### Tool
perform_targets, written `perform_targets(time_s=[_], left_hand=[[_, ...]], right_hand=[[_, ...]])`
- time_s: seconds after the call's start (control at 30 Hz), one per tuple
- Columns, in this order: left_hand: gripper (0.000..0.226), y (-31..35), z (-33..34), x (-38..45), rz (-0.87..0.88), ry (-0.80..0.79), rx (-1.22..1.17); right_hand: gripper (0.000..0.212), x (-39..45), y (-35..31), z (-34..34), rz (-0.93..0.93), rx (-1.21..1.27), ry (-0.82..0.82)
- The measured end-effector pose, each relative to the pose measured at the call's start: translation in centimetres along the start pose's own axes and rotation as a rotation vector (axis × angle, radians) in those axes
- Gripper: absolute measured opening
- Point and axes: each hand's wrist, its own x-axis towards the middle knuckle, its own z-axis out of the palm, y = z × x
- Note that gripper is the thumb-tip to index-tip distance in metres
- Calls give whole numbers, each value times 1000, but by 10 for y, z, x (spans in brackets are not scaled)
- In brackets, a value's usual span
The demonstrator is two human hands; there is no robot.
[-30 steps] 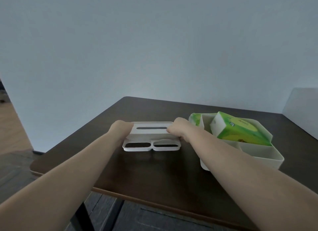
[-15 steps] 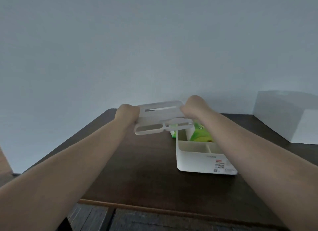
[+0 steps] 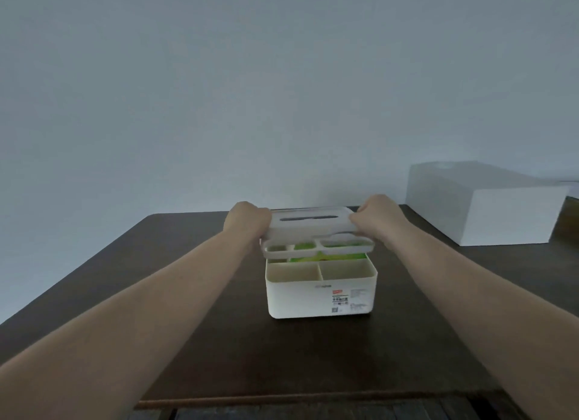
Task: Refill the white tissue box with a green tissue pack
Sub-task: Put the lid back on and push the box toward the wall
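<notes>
The white tissue box (image 3: 319,297) stands on the dark table, with two bare front compartments and a label on its front wall. A green tissue pack (image 3: 326,256) lies in its rear compartment, partly hidden. The box's white lid (image 3: 313,228), with a dispensing slot and two front openings, hovers just above the box. My left hand (image 3: 247,220) grips the lid's left end and my right hand (image 3: 380,217) grips its right end.
The dark wooden table (image 3: 200,294) runs to a pale wall behind. A large white rectangular box (image 3: 501,213) sits at the back right. The table's front edge is near the bottom of view.
Both hands lifted the lid off the table at the left and carried it right, over the box. The lid now hangs just above the box's rim.
</notes>
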Motion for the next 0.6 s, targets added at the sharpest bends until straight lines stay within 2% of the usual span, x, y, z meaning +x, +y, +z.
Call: perform_targets(time_s=[0.23, 0.4, 0.6], left_hand=[[44, -14, 14, -8, 51, 58, 110], [20, -25, 19, -5, 129, 54, 167], [16, -29, 27, 2, 166, 66, 154]], right_hand=[[15, -12, 18, 11, 38, -46, -20], [30, -12, 20, 18, 21, -79, -31], [33, -9, 23, 26, 50, -53, -49]])
